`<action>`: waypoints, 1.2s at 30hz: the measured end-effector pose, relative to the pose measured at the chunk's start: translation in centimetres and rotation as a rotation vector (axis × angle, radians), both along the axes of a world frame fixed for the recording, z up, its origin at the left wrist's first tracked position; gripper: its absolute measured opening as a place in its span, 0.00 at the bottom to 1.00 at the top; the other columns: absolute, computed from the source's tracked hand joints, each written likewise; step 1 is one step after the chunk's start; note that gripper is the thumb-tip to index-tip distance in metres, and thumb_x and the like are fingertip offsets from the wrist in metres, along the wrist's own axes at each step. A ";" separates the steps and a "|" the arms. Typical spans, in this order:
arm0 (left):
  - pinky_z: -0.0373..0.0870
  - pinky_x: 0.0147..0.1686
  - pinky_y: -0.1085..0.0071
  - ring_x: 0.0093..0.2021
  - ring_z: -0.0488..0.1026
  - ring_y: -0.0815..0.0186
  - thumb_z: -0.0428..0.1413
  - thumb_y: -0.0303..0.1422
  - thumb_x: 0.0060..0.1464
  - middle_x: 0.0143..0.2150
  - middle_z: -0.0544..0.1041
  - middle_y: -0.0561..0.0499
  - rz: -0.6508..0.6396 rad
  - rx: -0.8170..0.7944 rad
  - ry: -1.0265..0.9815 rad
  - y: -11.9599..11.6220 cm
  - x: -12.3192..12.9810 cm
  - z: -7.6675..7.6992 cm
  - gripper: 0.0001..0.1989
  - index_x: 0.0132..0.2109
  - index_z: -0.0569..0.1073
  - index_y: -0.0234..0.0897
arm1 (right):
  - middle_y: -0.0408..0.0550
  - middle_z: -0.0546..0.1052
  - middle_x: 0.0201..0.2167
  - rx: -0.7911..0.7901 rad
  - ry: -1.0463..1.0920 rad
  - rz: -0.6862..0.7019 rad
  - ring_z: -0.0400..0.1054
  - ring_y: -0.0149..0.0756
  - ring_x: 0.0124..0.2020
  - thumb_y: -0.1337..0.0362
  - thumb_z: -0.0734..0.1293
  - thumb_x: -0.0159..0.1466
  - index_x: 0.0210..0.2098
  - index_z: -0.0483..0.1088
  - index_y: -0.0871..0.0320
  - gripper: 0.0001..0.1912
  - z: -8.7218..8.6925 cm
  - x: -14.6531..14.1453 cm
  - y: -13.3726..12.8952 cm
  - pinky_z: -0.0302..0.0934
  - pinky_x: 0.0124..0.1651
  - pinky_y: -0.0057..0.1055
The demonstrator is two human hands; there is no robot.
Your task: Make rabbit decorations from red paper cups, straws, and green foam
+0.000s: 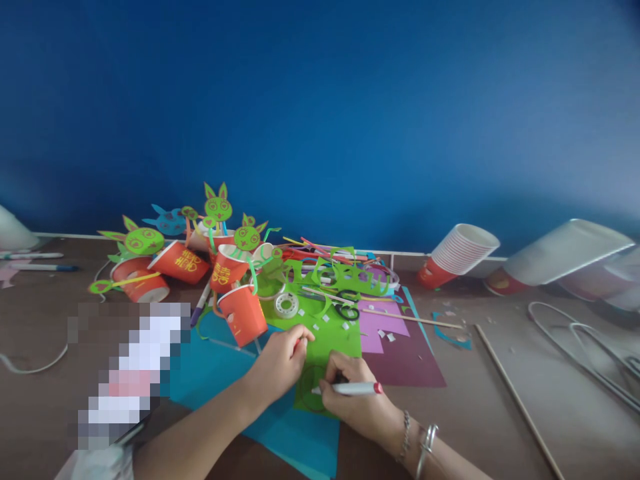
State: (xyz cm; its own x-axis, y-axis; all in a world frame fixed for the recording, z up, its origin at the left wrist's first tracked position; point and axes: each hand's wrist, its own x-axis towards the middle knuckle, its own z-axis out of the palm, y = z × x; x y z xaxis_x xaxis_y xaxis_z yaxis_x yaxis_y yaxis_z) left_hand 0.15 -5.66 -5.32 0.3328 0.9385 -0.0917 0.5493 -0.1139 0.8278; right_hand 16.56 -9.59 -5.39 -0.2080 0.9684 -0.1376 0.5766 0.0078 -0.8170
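My right hand [353, 397] grips a white marker [357, 388] with a red end, its tip down on a sheet of green paper [345, 343]. A round outline is drawn there, partly covered by my fingers. Curled above the sheet's left edge, my left hand [285, 357] pinches a small red piece that looks like the marker's cap [299, 344]. Blue paper [215, 373] lies beneath both. Just beyond my left hand stands a tilted red paper cup [243, 315]. A roll of tape [287, 305] and black-handled scissors [347, 311] rest on the green paper.
Red cups with green rabbit faces [144, 241] crowd the back left. Green paper scraps [345, 277] and colored sticks pile up at the back. To the right are stacked cups [460, 250], a wooden stick [517, 397] and a cable [575, 347]. A blue wall [320, 120] stands behind.
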 end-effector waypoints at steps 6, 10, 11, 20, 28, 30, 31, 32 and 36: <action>0.55 0.23 0.74 0.22 0.63 0.69 0.44 0.30 0.57 0.20 0.65 0.56 0.003 0.009 -0.016 0.0 0.0 0.3 0.12 0.37 0.72 0.35 | 0.37 0.65 0.16 -0.006 0.026 0.011 0.58 0.27 0.19 0.68 0.63 0.51 0.19 0.58 0.56 0.08 0.1 -0.1 0.0 0.49 0.21 0.22; 0.55 0.23 0.74 0.22 0.64 0.68 0.44 0.30 0.57 0.20 0.65 0.56 0.002 0.012 -0.005 -0.1 0.0 0.2 0.12 0.38 0.72 0.35 | 0.37 0.65 0.16 -0.018 0.014 0.011 0.58 0.26 0.19 0.67 0.63 0.52 0.20 0.59 0.56 0.08 0.1 -0.1 0.1 0.49 0.21 0.22; 0.55 0.23 0.74 0.22 0.63 0.68 0.44 0.30 0.57 0.20 0.65 0.56 0.001 0.013 -0.003 -0.1 0.0 0.2 0.12 0.38 0.72 0.35 | 0.37 0.64 0.16 -0.020 0.008 0.008 0.57 0.26 0.18 0.67 0.64 0.52 0.20 0.59 0.56 0.08 0.1 -0.1 0.1 0.48 0.21 0.23; 0.54 0.23 0.74 0.22 0.64 0.68 0.44 0.31 0.57 0.21 0.67 0.55 -0.002 0.022 0.017 -0.1 0.0 0.5 0.13 0.39 0.73 0.35 | 0.36 0.64 0.15 -0.068 0.268 -0.083 0.55 0.26 0.16 0.62 0.63 0.56 0.22 0.57 0.55 0.10 -0.3 0.7 0.5 0.49 0.19 0.23; 0.54 0.23 0.74 0.22 0.65 0.67 0.43 0.32 0.59 0.21 0.67 0.55 -0.002 0.009 0.007 -0.1 -0.1 0.2 0.13 0.39 0.72 0.36 | 0.36 0.61 0.16 -0.015 0.155 -0.053 0.58 0.27 0.18 0.66 0.63 0.54 0.19 0.56 0.55 0.11 -0.6 2.5 1.2 0.52 0.20 0.23; 0.56 0.23 0.74 0.22 0.66 0.67 0.44 0.32 0.58 0.21 0.68 0.55 0.007 0.010 0.008 -0.1 -0.1 0.0 0.12 0.38 0.72 0.37 | 0.37 0.62 0.16 -0.020 0.132 -0.036 0.60 0.27 0.19 0.66 0.63 0.55 0.20 0.57 0.55 0.10 -0.7 2.4 1.2 0.52 0.20 0.22; 0.56 0.23 0.74 0.22 0.67 0.67 0.44 0.32 0.58 0.21 0.69 0.55 0.010 0.008 0.006 -0.1 -0.2 0.0 0.12 0.38 0.71 0.37 | 0.37 0.63 0.15 -0.019 0.120 -0.034 0.61 0.27 0.18 0.66 0.63 0.54 0.20 0.57 0.55 0.10 -0.7 2.3 1.1 0.52 0.19 0.22; 0.56 0.23 0.74 0.22 0.67 0.67 0.44 0.32 0.58 0.21 0.70 0.55 0.013 0.006 0.000 -0.1 -0.2 -0.1 0.12 0.38 0.71 0.37 | 0.36 0.63 0.15 -0.019 0.109 -0.033 0.61 0.27 0.18 0.67 0.63 0.54 0.20 0.57 0.55 0.10 -0.7 2.3 1.1 0.53 0.19 0.22; 0.58 0.24 0.75 0.23 0.68 0.68 0.44 0.31 0.58 0.23 0.73 0.53 0.033 -0.006 -0.037 0.0 -0.2 0.0 0.11 0.39 0.71 0.36 | 0.36 0.62 0.15 -0.039 0.122 -0.034 0.61 0.28 0.17 0.67 0.63 0.54 0.19 0.57 0.55 0.10 -0.8 2.1 1.1 0.55 0.19 0.23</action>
State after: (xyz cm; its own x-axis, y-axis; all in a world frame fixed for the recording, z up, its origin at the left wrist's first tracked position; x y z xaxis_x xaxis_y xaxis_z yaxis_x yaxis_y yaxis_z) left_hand -0.07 -5.68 -5.28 0.3047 0.9486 -0.0852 0.5220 -0.0916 0.8480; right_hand 18.69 -8.52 -6.15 -0.1925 0.9697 -0.1505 0.4725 -0.0429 -0.8803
